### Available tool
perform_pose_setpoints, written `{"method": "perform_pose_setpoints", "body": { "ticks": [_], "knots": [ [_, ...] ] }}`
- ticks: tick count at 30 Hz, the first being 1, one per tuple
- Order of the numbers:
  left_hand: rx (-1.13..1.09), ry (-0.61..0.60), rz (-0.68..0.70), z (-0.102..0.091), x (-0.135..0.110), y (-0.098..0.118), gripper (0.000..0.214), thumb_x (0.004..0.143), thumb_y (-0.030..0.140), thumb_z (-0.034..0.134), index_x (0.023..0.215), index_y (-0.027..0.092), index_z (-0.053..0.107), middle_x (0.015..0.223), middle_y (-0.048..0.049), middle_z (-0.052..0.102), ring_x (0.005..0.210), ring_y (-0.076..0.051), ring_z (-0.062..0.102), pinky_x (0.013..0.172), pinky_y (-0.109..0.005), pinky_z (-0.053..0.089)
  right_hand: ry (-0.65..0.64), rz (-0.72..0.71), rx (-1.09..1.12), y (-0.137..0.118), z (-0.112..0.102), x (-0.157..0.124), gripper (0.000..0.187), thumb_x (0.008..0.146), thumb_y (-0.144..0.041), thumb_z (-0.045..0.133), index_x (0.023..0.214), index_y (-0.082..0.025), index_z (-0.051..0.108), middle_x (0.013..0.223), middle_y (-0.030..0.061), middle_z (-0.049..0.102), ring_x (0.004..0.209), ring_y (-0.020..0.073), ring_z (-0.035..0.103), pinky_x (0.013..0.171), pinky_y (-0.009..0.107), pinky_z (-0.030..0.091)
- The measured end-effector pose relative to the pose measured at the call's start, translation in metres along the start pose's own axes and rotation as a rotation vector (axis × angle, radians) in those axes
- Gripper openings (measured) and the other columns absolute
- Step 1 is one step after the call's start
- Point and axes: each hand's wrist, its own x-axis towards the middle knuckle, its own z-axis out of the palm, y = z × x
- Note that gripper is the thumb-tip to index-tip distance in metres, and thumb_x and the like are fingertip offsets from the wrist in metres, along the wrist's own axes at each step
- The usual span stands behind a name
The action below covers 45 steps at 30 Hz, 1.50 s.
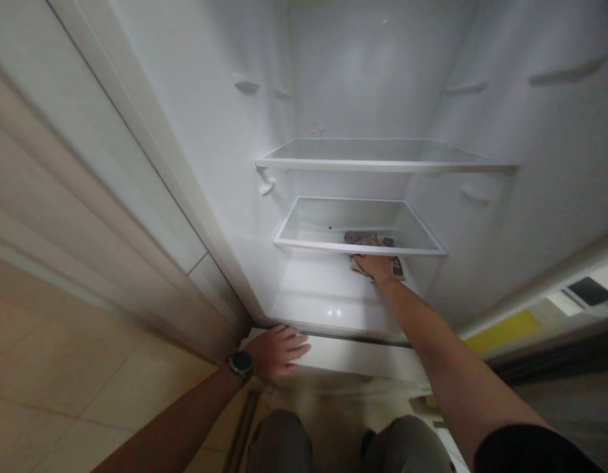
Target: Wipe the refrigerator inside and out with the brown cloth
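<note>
My right hand [377,265] reaches into a white refrigerator and presses a patterned brown-and-grey cloth [398,267] against the bottom, towards the right. Part of the hand and cloth shows through the lower glass shelf [311,246] above them; the fingertips are hard to make out. My left hand [279,350], with a dark round watch [241,362] on its wrist, rests on the white front ledge [348,353] at the left. Its fingers are stretched out and hold nothing.
An upper glass shelf [383,165] spans the refrigerator. Shelf supports [247,85] stick out from the side walls. A panelled cabinet front [111,190] stands to the left, over a tiled floor [62,387]. Something yellow [503,330] is at the right, and my knees [279,440] are below.
</note>
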Motion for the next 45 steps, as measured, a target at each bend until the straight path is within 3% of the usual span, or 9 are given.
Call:
{"method": "perform_pose_setpoints", "body": {
  "ticks": [3,7,12,24,34,45],
  "knots": [
    [-0.005,-0.002,-0.014,0.001,0.001,-0.001,0.051,0.098,0.045,0.060,0.145,0.024,0.060,0.143,-0.0116,0.062,0.124,-0.029,0.056,0.102,-0.042,0.043,-0.006,0.092,0.019,-0.010,-0.002,-0.027,0.070,0.100,-0.064,0.031,0.157,-0.027,0.047,0.159,0.0162,0.044,0.144,0.0413,0.038,0.115,0.067,0.029],
    [0.010,0.012,-0.013,0.004,0.001,-0.002,0.047,0.100,0.041,0.058,0.144,0.024,0.061,0.143,-0.0122,0.063,0.123,-0.030,0.057,0.103,-0.045,0.043,-0.073,0.094,0.005,-0.021,-0.005,-0.062,0.070,0.098,-0.067,0.031,0.162,-0.040,0.035,0.170,0.0033,0.027,0.156,0.0413,0.015,0.116,0.073,0.026],
    [0.035,0.062,0.005,0.006,0.002,-0.004,0.046,0.101,0.041,0.057,0.142,0.023,0.063,0.141,-0.0117,0.064,0.121,-0.029,0.058,0.103,-0.044,0.045,-0.165,0.076,0.002,-0.030,-0.017,-0.100,0.074,0.097,-0.068,0.028,0.165,-0.040,0.025,0.174,0.0006,0.016,0.158,0.0399,0.011,0.120,0.072,0.021],
    [0.069,0.132,-0.008,0.002,0.008,-0.002,0.043,0.100,0.042,0.057,0.139,0.026,0.065,0.135,-0.0102,0.068,0.117,-0.025,0.061,0.099,-0.039,0.044,-0.077,0.013,-0.002,-0.045,-0.031,-0.161,0.069,0.098,-0.063,0.029,0.164,-0.040,0.031,0.171,0.0002,0.027,0.156,0.0418,0.018,0.120,0.069,0.025],
    [0.122,0.141,-0.025,-0.001,0.008,0.001,0.043,0.098,0.042,0.060,0.138,0.027,0.065,0.136,-0.0079,0.068,0.114,-0.025,0.061,0.099,-0.041,0.040,0.003,0.004,0.009,-0.048,-0.030,-0.167,0.067,0.097,-0.060,0.034,0.160,-0.036,0.040,0.169,0.0023,0.033,0.153,0.0406,0.026,0.120,0.067,0.027],
    [0.099,0.113,-0.030,-0.003,0.007,0.000,0.043,0.099,0.041,0.059,0.139,0.028,0.066,0.136,-0.0091,0.068,0.111,-0.025,0.062,0.099,-0.041,0.040,-0.011,0.020,0.036,-0.050,-0.031,-0.168,0.068,0.097,-0.060,0.034,0.160,-0.034,0.042,0.169,0.0037,0.032,0.153,0.0425,0.024,0.120,0.070,0.024]
  ]
}}
